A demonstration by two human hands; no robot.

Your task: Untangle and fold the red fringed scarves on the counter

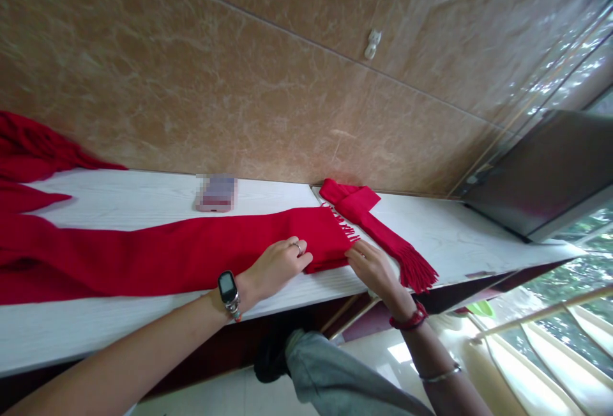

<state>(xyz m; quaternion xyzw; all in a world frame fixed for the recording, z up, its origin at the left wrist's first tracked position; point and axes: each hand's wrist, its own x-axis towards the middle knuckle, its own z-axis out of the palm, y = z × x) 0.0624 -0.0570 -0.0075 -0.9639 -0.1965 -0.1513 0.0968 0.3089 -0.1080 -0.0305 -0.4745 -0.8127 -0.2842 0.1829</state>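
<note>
A long red scarf (191, 255) lies along the white countertop, with its right end folded over and its short fringe at the far right edge. My left hand (280, 264) is closed on the near edge of the folded part, fingers curled into the fabric. At the fringed near corner, my right hand (373, 269) pinches the cloth; its fingertips partly cover that corner. Just beyond the right hand lies a second red scarf (378, 224), bent over itself, its fringe hanging toward the counter's front edge.
More red cloth (29, 147) is bunched at the far left. A phone-like object (218, 193), partly blurred, rests behind the long scarf. The white countertop (129, 195) meets a brown marbled wall (191, 84). A dark panel (550, 167) stands at the right end.
</note>
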